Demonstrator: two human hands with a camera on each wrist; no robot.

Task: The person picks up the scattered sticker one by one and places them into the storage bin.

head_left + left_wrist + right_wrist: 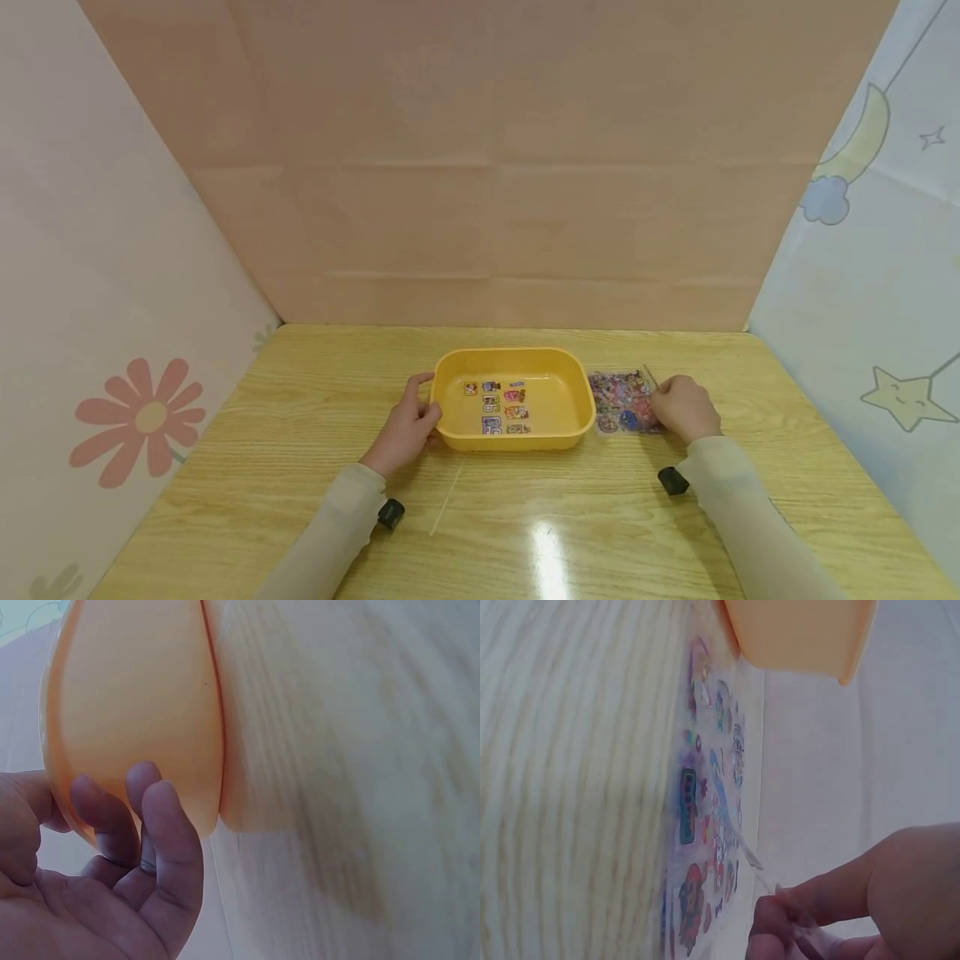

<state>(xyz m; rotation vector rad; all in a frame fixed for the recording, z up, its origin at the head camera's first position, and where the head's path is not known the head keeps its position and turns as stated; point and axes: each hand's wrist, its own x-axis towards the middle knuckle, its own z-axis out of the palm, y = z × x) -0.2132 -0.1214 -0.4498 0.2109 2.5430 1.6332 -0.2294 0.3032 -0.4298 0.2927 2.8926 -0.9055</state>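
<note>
Yellow plastic tray [561, 404]: stood upright on the wood-grain table [322, 392]; we took its centre in the head view as our dial, with 12 o'clock toward the brownish-pink back wall [487, 208].
Stickers [491, 425]: several small, colourful ones lay on the tray floor, mostly on its 9 o'clock side.
Left hand [405, 427]: between 8 and 9 o'clock, gripping the tray's end at the rim; in the left wrist view we saw fingers curled in against the outer wall.
Clear sticker sheet [621, 398]: lay on the table just beside the tray at 3 o'clock, densely printed with cartoon figures; we could not tell whether it touched the tray.
Right hand [686, 408]: at 3 o'clock, past the tray, pinching clear film at the sheet's outer edge between thumb and finger; the right wrist view showed this part raised.
Thin pale strip [446, 502]: lay slanting on the table at 7 o'clock, near the tray.
Cuffs: we noted a black block [391, 514] at each pale sleeve [341, 512].
Side walls: pink flower [152, 418] at 9 o'clock, crescent moon [866, 137] at 2, yellow star [907, 398] at 3.
</note>
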